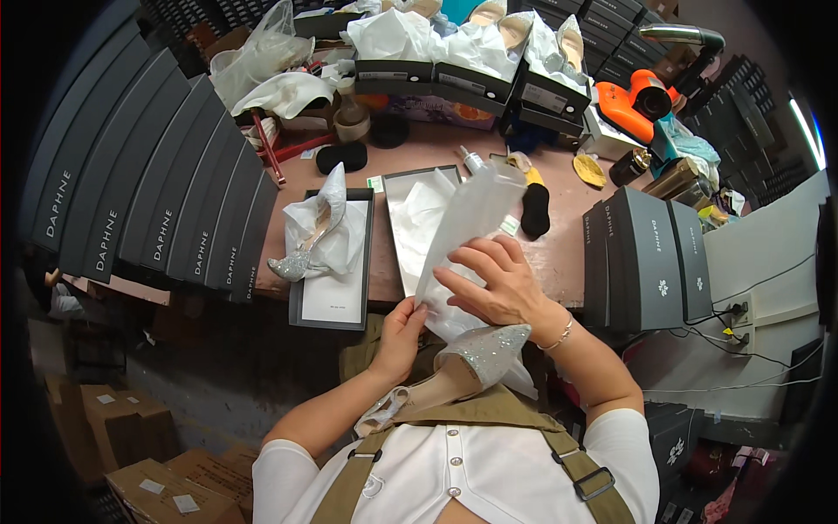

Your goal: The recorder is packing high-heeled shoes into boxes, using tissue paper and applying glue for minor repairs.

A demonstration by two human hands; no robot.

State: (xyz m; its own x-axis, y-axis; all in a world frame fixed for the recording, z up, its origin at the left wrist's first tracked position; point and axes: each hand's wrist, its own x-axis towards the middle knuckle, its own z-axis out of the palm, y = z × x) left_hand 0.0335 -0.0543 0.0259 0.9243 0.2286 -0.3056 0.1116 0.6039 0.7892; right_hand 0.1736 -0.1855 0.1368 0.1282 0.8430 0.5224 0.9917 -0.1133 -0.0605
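My left hand (pixel 403 339) pinches the lower edge of a translucent white wrapping sheet (pixel 474 205) between thumb and fingers. The sheet stands up at a slant in front of me. My right hand (pixel 502 284) lies against its right side with the fingers spread apart. Below the hands, a silver glittery pointed shoe (pixel 480 354) rests on my lap, its toe towards the right wrist. A matching silver heeled shoe (pixel 327 223) lies on white paper in an open dark shoebox (pixel 369 253) at the left. Beside that box is a shallow dark tray (pixel 397 210) lined with white paper, partly hidden by the sheet.
Dark shoeboxes (pixel 131 166) rise in a row at the left; more boxes (pixel 650 253) stand at the right table edge. Open boxes with shoes (pixel 476 79) line the back. An orange tool (pixel 630 105), a black oval pad (pixel 535 210) and a small white bottle (pixel 472 160) are farther off.
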